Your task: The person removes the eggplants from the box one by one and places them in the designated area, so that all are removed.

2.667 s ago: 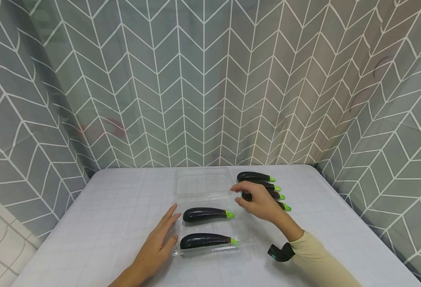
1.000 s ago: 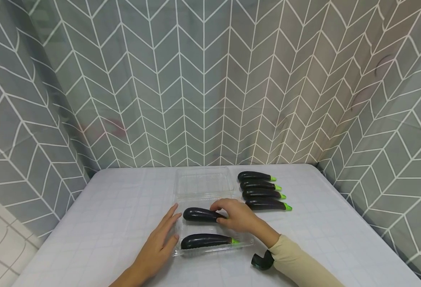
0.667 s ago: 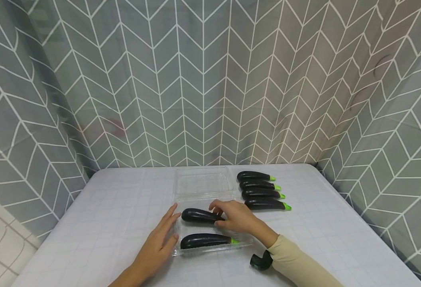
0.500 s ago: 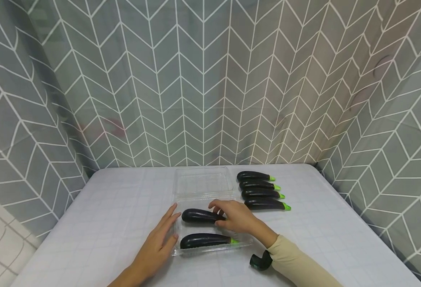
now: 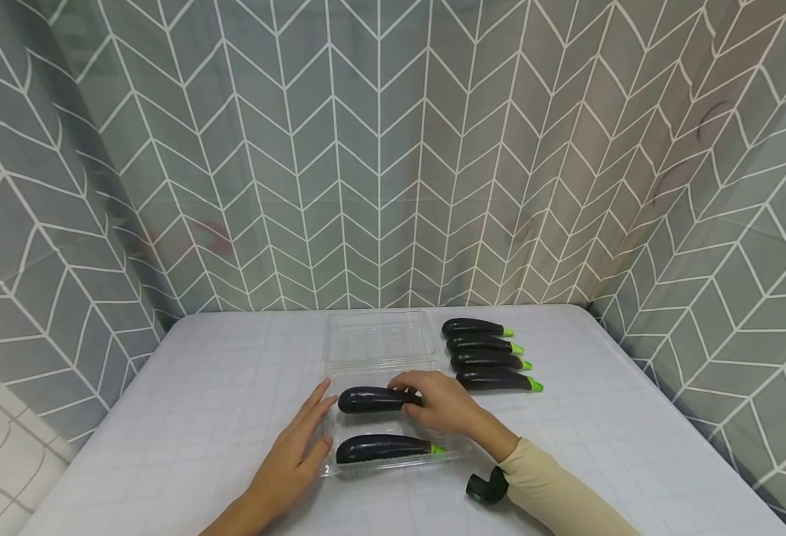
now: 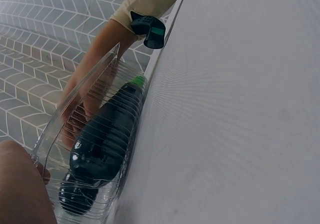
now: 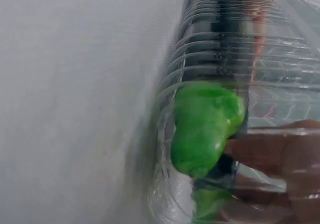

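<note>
A clear plastic clamshell box (image 5: 393, 425) lies with its lid folded back, holding two eggplants. My right hand (image 5: 441, 402) grips the stem end of the farther eggplant (image 5: 368, 400), its fingers and thumb around it and hiding most of its green cap. The nearer eggplant (image 5: 381, 448) lies along the box's front wall; its green cap (image 7: 205, 126) shows through the ribbed plastic in the right wrist view. My left hand (image 5: 294, 455) rests at the box's left side, fingers extended. In the left wrist view, the clear wall stands before the nearer eggplant (image 6: 105, 139).
Several more eggplants (image 5: 493, 380) lie in a stacked row at the back right. The open lid (image 5: 381, 339) extends behind the box. A white cloth covers the table (image 5: 219, 394), and a patterned curtain (image 5: 379, 149) hangs behind it.
My right hand has moved left and nearer from beside the eggplant row to the farther eggplant in the box, which has shifted slightly left. My left hand has stayed in place.
</note>
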Demonstrator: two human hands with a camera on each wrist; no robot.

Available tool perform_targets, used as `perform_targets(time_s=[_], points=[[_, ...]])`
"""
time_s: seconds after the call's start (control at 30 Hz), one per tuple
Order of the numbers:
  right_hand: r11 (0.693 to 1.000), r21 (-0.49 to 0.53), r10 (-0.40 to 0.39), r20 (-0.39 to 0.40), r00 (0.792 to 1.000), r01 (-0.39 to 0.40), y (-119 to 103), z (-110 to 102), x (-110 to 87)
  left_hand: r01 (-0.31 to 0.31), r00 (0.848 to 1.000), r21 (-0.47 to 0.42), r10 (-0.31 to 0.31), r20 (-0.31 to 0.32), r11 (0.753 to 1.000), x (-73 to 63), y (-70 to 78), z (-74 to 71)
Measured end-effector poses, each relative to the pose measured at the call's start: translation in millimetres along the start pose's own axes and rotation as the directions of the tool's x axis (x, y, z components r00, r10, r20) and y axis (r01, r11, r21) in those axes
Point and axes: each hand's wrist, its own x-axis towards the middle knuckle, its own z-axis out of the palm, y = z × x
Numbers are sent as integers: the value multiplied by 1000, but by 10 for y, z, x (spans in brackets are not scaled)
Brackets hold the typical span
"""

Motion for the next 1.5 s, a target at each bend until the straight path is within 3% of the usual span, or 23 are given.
perform_targets(time_s=[0.33,0.67,1.2,1.5], points=[[996,72,-39,-43,998,42,11,-15,12,29,999,-12,-29,13,1000,-17,-7,-15],[988,134,-68,-72,995,78,24,-61,20,18,1000,-15,-18,20,1000,-3,-39,2],[986,145,-63,-98,993,77,9,-157,17,21,1000,-18,-20,17,1000,8,-6,-3],[984,146,-84,-107,991,99,-5,-235,-7,-10,1000,-21,10,2,1000,-2,-30,4]])
